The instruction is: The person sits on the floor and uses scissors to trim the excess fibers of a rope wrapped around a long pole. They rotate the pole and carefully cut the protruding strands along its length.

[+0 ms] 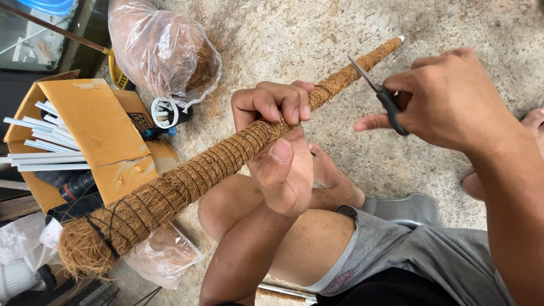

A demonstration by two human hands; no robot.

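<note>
We hold a coir-wrapped pole (226, 156) across our lap, its long axis running on a diagonal from the frayed, bushy end at lower left, near the cardboard box (99, 127) of white tubes, up to the thin white-tipped end at upper right over the concrete floor (317, 34). Our left hand (277, 141) has its fingers clenched around the pole near its middle. Our right hand (447, 99) lies to the right of the pole, well apart from it, its fingers grasping black scissors (381, 93); the blades point up-left toward the pole's thin upper stretch, just short of touching it.
</note>
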